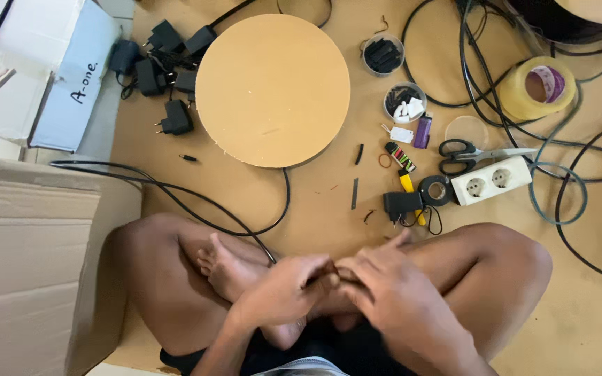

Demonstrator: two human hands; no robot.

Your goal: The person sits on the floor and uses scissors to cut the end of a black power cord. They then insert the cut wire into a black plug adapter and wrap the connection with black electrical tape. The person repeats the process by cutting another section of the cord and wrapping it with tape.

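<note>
I sit cross-legged on a brown floor, and both hands meet over my crossed legs. My left hand point(283, 289) has its fingers curled toward the right. My right hand point(384, 285) reaches in from the right and is blurred. Their fingertips touch in the middle. Whatever lies between the fingers is hidden, so I cannot tell if they hold anything. A thin black cable point(175, 191) curves across the floor and ends near my left hand by my foot.
A round tan board point(273, 90) lies ahead, with several black power adapters point(161, 69) to its left. Right of centre are scissors point(461, 153), a white socket strip point(492, 179), black tape point(437, 189), a purple lighter point(423, 131), small parts cups point(404, 101), a yellowish tape roll point(538, 87) and tangled cables. A cardboard box point(29, 264) stands at my left.
</note>
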